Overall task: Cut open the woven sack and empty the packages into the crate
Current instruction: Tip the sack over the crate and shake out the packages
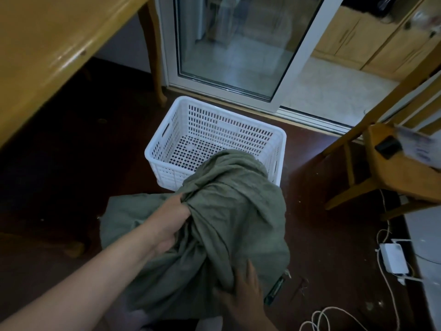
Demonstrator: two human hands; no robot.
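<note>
A grey-green woven sack (229, 211) lies tilted on the dark floor, its far end resting over the near rim of a white perforated plastic crate (191, 130). The crate's bottom shows bare; no packages are visible. My left hand (171, 223) grips a bunched fold on the sack's left side. My right hand (243, 290) presses on the sack's near lower part, fingers spread against the cloth. A dark slim tool (275, 291) lies on the floor just right of the sack; I cannot tell what it is.
A wooden table (47, 48) stands at the left. A wooden chair (393, 168) with a small black object stands at the right. A glass sliding door (233, 44) is behind the crate. White cables and a power adapter (392, 259) lie at the lower right.
</note>
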